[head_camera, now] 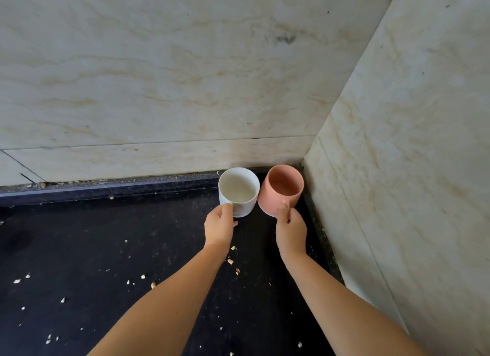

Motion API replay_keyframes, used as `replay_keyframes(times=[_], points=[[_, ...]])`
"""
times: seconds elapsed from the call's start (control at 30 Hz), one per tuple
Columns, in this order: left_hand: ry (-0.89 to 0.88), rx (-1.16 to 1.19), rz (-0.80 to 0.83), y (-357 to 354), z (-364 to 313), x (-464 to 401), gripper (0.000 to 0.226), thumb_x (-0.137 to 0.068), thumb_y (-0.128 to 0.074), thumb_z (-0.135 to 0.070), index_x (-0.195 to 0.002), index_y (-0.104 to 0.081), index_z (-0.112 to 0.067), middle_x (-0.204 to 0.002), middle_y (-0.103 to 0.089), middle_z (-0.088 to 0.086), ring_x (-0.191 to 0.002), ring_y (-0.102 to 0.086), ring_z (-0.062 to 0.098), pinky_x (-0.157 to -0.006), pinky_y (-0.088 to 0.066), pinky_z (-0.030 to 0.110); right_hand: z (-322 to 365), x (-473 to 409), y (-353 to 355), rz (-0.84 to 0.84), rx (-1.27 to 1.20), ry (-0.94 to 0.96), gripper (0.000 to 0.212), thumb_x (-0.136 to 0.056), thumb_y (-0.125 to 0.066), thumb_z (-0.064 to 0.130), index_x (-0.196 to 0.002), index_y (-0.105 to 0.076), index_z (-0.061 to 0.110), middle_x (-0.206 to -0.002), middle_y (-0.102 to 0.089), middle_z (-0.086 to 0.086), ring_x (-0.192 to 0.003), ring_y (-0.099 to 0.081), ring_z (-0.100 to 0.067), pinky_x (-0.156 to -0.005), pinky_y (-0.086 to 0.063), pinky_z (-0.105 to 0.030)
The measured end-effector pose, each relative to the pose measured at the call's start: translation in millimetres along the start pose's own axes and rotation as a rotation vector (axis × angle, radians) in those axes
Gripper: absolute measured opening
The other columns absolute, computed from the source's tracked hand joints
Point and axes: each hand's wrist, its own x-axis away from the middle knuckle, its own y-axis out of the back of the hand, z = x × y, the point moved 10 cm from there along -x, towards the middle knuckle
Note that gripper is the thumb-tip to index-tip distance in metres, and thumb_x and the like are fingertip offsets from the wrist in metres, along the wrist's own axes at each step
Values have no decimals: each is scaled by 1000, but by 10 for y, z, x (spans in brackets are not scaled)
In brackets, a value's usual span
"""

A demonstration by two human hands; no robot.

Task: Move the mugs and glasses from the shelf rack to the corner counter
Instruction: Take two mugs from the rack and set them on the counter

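A white mug (238, 190) and a pink mug (283, 188) stand side by side, nearly touching, in the far corner of the black counter (132, 249). Both are upright and empty. My left hand (219, 227) grips the white mug at its near side, where the handle is hidden under my fingers. On the pink mug's handle my right hand (290, 229) is closed. I cannot tell whether the mugs rest on the counter or hover just above it. The shelf rack is out of view.
Marble walls meet at the corner, one behind the mugs (185, 90) and one close on the right (411, 143). Pale crumbs (230, 261) lie scattered over the dark counter. A raised dark ledge (106, 188) runs along the back wall.
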Motion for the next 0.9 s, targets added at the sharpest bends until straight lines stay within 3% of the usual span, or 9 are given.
replay_keyframes(times=[0.17, 0.27, 0.4, 0.5, 0.63, 0.73, 0.8, 0.9], points=[[36, -55, 59, -25, 3, -12, 26, -90, -40, -21, -65, -46, -17, -75, -50, 4, -76, -50, 15, -86, -51, 39, 2, -12, -22, 37, 3, -17, 43, -100, -38, 36, -67, -50, 11, -64, -47, 0, -61, -47, -13, -54, -32, -23], [73, -130, 93, 12, -76, 34, 14, -90, -40, -23, -85, -50, -16, -90, -51, 5, -80, -47, 13, -74, -42, 30, 79, -3, 23, 88, 13, -13, 47, -100, -39, 37, -79, -61, 0, -72, -57, -10, -68, -53, -21, -61, -38, -30], [127, -125, 79, 273, -241, 137, 27, -94, -40, -31, -116, -45, -16, -105, -52, 2, -95, -50, 16, -83, -39, 33, 141, 15, 363, 32, -36, -76, 23, -96, -45, 25, -87, -58, 8, -83, -54, -3, -78, -50, -19, -56, -36, -20], [44, -267, 56, 513, -523, 251, 30, -96, -41, -32, -119, -47, -13, -99, -55, 0, -84, -51, 15, -78, -38, 35, 369, 88, 574, 65, 34, -30, 22, -98, -42, 24, -108, -57, 10, -100, -53, -2, -92, -49, -19, -71, -39, -26], [-293, -670, -6, 736, -1145, 544, 27, -94, -46, -27, -115, -52, -11, -116, -56, 9, -102, -53, 25, -82, -49, 40, 1043, 256, 641, 107, 274, 236, 33, -96, -45, 18, -127, -51, 9, -128, -53, -11, -116, -51, -26, -95, -46, -35], [-535, -984, -130, 909, -1479, 882, 35, -94, -44, -29, -125, -50, -15, -127, -51, 6, -120, -45, 26, -94, -45, 42, 1560, 569, 481, 100, 584, 561, 38, -94, -46, 19, -132, -45, 12, -134, -48, -10, -121, -47, -28, -97, -42, -38], [-613, -1148, -171, 1039, -1550, 1094, 39, -94, -42, -31, -130, -46, -18, -131, -50, 5, -123, -43, 26, -100, -40, 41, 1789, 894, 261, 125, 796, 800, 46, -93, -46, 23, -138, -40, 15, -142, -42, -8, -126, -44, -27, -102, -38, -40], [-613, -1266, -202, 1337, -1500, 1323, 42, -95, -41, -33, -134, -43, -17, -133, -48, 5, -125, -43, 26, -103, -38, 40, 1914, 1345, -99, 233, 950, 985, 53, -92, -47, 26, -143, -32, 20, -151, -31, -8, -134, -36, -29, -110, -30, -47]])
